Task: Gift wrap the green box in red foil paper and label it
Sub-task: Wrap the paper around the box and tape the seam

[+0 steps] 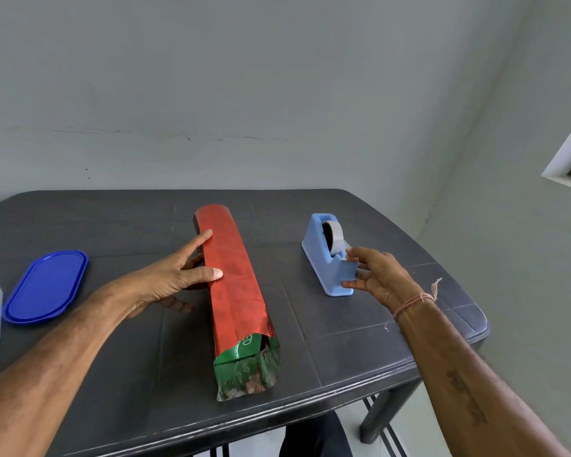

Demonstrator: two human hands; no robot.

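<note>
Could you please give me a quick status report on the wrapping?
Left hand pressing red foil onto the box. Right hand at the tape dispenser, fingers on the tape end. Green box showing at the open near end. Nothing in the way.

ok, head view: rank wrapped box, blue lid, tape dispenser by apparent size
1. wrapped box, clearly largest.
2. blue lid.
3. tape dispenser, partly covered by the right hand; it looks near the lid in size, so that order is unsure.

Both forearms were bare; the right wrist wore a thin reddish thread bracelet [415, 301], and dark lettering [468, 399] marked that forearm.
</note>
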